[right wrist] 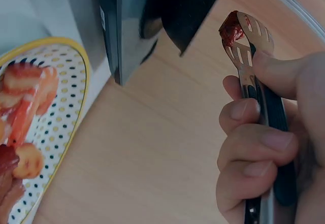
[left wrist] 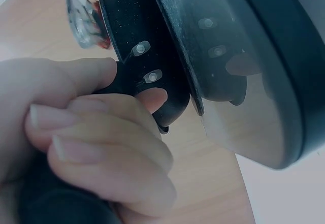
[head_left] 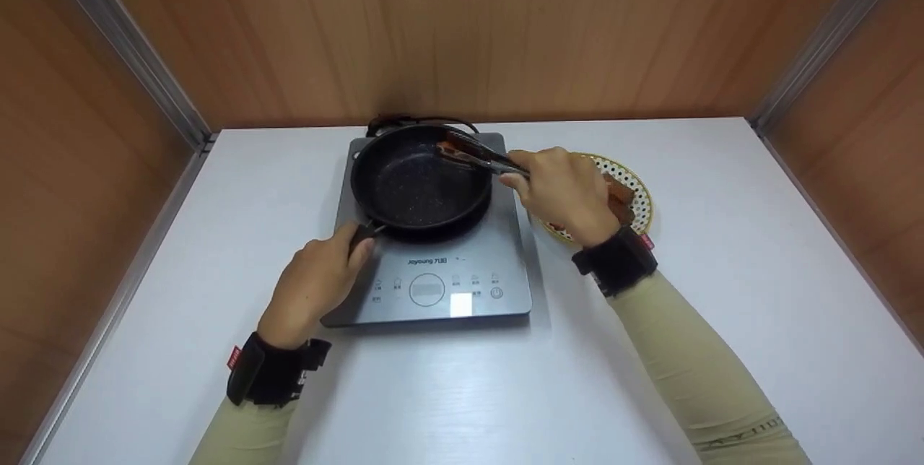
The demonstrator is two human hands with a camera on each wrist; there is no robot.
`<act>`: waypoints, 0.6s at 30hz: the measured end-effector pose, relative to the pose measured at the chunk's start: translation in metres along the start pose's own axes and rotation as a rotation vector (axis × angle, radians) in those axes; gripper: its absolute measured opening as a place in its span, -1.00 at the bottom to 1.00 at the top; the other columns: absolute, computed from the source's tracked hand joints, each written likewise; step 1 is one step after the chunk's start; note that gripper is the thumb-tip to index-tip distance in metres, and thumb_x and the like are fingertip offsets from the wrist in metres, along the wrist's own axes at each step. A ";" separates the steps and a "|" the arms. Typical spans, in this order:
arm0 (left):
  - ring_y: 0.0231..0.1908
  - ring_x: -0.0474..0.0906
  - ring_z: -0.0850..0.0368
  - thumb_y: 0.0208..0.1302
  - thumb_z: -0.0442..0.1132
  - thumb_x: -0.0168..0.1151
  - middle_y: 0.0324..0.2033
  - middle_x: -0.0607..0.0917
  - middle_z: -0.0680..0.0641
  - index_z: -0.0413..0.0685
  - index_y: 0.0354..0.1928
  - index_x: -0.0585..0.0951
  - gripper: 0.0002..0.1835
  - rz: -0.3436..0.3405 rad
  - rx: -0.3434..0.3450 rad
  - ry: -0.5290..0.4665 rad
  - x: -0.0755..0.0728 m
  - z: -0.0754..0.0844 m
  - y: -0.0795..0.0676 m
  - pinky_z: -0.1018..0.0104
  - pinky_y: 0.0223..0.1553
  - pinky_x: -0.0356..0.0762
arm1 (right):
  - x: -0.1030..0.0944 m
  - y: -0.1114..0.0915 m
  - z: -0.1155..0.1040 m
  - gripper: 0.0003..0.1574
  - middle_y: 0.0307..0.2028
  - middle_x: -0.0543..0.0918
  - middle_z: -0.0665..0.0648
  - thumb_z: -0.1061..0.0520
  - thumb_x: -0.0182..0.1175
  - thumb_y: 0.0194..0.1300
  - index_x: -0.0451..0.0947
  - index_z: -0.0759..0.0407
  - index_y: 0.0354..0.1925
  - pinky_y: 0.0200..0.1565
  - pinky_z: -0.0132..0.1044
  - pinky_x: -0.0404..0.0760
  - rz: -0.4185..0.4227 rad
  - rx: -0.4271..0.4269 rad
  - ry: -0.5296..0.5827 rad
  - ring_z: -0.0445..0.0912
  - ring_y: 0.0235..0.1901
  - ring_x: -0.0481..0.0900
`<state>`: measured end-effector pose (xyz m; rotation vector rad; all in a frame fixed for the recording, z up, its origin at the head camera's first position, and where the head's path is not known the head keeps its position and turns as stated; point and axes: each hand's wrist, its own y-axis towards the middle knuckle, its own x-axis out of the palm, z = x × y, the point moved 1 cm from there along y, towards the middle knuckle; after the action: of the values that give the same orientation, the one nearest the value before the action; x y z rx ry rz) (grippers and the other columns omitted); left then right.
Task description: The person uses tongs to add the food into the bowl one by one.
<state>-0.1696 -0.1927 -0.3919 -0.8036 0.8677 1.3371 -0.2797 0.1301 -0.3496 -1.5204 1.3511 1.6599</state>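
My left hand (head_left: 312,279) grips the handle of a black frying pan (head_left: 415,180), which sits on a silver induction cooker (head_left: 433,277). In the left wrist view the fingers (left wrist: 117,148) curl round that handle. My right hand (head_left: 567,187) squeezes metal tongs (head_left: 498,162) with dark handles, held over the pan's right rim. Between the slotted tips of the tongs, seen in the right wrist view, is a dark reddish-brown piece of food (right wrist: 232,31). A dotted plate with a yellow rim (head_left: 644,198) lies beneath the right hand, which partly hides it.
Several pieces of food (right wrist: 23,102), reddish and browned, lie on the plate. A black cord (head_left: 440,119) runs behind the cooker on the white table (head_left: 693,248). Wooden panels (head_left: 462,32) enclose the back and both sides.
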 end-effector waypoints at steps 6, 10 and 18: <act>-0.39 0.59 -0.12 0.70 0.00 0.01 -0.32 0.71 -0.31 -0.12 0.04 0.51 -0.69 0.011 0.000 0.011 0.002 0.001 0.000 -0.03 -0.37 0.51 | 0.014 0.025 -0.016 -0.59 -0.20 0.79 0.19 -0.28 0.22 0.53 0.75 -0.09 0.05 -0.30 0.16 0.62 -0.083 0.000 -0.043 0.18 -0.29 0.72; -0.38 0.59 -0.13 0.71 0.01 0.00 -0.30 0.72 -0.33 -0.11 0.06 0.51 -0.68 0.006 -0.007 0.014 0.003 0.002 0.001 -0.04 -0.36 0.50 | 0.023 0.040 -0.025 -0.53 -0.08 0.80 0.21 -0.29 0.20 0.54 0.72 -0.12 0.19 -0.24 0.14 0.64 -0.146 0.003 -0.075 0.18 -0.20 0.74; -0.35 0.59 -0.14 0.70 0.02 0.00 -0.28 0.71 -0.33 -0.11 0.05 0.50 -0.68 -0.004 -0.017 0.006 0.002 0.004 0.001 -0.07 -0.35 0.49 | 0.037 0.060 -0.041 -0.61 -0.18 0.80 0.21 -0.27 0.24 0.51 0.71 -0.02 -0.08 -0.24 0.15 0.66 -0.147 -0.063 -0.131 0.19 -0.20 0.75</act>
<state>-0.1707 -0.1885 -0.3919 -0.8222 0.8600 1.3410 -0.3234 0.0621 -0.3595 -1.4804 1.1015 1.6919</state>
